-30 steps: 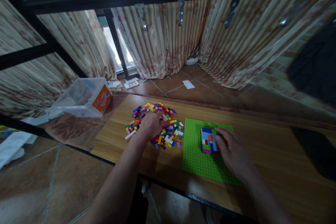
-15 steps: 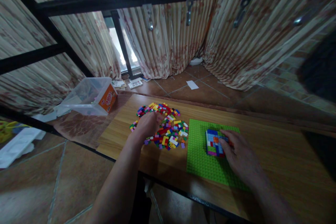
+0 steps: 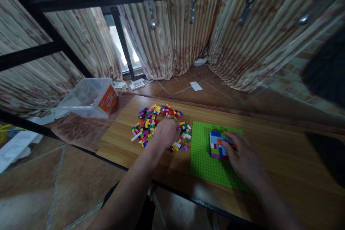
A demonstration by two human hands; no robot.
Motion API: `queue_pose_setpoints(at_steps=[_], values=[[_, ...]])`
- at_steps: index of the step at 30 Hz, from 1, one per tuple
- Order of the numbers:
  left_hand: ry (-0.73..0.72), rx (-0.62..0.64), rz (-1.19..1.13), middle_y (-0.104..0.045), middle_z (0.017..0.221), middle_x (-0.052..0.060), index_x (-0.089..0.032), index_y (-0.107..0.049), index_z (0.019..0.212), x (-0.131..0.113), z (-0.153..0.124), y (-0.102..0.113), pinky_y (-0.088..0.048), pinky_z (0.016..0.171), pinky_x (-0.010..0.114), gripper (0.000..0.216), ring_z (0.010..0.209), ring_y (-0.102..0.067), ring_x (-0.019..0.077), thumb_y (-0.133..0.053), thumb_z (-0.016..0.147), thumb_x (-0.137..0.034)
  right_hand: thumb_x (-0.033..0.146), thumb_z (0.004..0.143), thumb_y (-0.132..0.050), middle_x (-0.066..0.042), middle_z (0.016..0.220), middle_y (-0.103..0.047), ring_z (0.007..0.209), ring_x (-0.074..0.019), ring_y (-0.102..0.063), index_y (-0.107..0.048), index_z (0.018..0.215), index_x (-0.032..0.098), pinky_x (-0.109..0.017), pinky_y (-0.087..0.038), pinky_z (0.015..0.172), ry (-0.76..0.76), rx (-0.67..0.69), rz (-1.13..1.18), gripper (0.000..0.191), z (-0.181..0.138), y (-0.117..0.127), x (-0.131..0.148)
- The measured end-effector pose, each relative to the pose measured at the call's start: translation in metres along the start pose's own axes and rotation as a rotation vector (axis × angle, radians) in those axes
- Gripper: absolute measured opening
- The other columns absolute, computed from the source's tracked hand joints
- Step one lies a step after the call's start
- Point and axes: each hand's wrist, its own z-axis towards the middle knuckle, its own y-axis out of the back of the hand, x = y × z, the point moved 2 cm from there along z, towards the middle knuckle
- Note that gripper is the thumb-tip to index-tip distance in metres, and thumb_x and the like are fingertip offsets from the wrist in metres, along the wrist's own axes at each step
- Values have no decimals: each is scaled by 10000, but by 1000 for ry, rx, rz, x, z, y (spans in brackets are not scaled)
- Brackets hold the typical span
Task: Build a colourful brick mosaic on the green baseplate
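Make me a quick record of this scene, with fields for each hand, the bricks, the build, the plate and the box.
Left hand: over the bricks; any grip hidden
Right hand: at the right side of the build, seemingly touching it
Bricks: loose multicoloured pile on the table
Build: multicoloured, on the plate
Plate: green, studded, right of the pile
Box: clear, orange label, far left
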Motion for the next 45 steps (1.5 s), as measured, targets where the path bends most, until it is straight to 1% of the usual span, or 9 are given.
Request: queue_pose_setpoints(at_steps=[6,10,15,21,26,31,34,39,45], values=[[-3,20,-11,-703,914,93,-167,-703,846,-1,1,1,-520,801,307,175,883,-663,221,-531,818,-180,517,937,-392,-140,1234,-599,1169,-299,-553,-617,1211,197,-502,-427,1029,-26,10,25,478,0,1,1],[-15,18,-140,-696,838,55,-179,-665,890,-6,-3,4,-488,695,271,136,749,-647,182,-549,823,-201,523,936,-387,-153,1267,-576,1202,-298,-538,-623,1213,173,-490,-416,1048,-81,3,27,504,1,1,3],[-179,3,-425,-659,765,2,-188,-604,820,-32,-10,-3,-445,638,228,50,695,-610,133,-566,812,-156,521,929,-395,-171,1273,-564,1196,-307,-544,-657,1145,160,-509,-416,1044,-130,-70,27,495,2,3,3],[-283,-29,-572,-646,780,-1,-199,-587,789,-65,-16,-24,-471,720,245,69,760,-619,139,-580,807,-133,512,927,-405,-160,1254,-574,1155,-294,-569,-667,1119,188,-498,-446,1009,-119,-115,48,459,1,4,4],[-256,-78,-646,-664,870,12,-204,-602,858,-78,-13,-38,-492,726,244,79,789,-632,140,-565,832,-139,508,928,-408,-172,1243,-575,1164,-302,-568,-670,1124,170,-488,-445,1012,-113,-111,55,471,0,4,6],[-211,-107,-603,-654,888,22,-201,-610,869,-86,-12,-44,-507,717,258,58,767,-628,145,-575,839,-166,501,925,-426,-168,1253,-570,1175,-309,-560,-663,1142,174,-502,-443,1009,-114,-107,71,458,-1,5,7],[-194,-118,-599,-647,874,26,-198,-607,849,-88,-13,-44,-510,714,259,69,761,-627,144,-566,829,-145,515,918,-441,-165,1258,-564,1186,-303,-552,-655,1156,175,-493,-428,1028,-111,-99,82,467,-2,4,9],[-180,-132,-713,-648,822,17,-200,-603,816,-89,-11,-47,-503,709,244,85,760,-627,139,-571,802,-122,541,879,-499,-180,1254,-567,1206,-309,-529,-624,1206,143,-482,-403,1054,-124,-86,103,530,-2,-1,14],[-134,-125,-826,-636,725,-3,-182,-585,750,-89,-7,-52,-467,633,218,102,689,-608,124,-564,761,-83,545,841,-537,-173,1273,-565,1210,-311,-522,-608,1229,160,-508,-389,1058,-183,-102,97,551,-1,-9,15]])
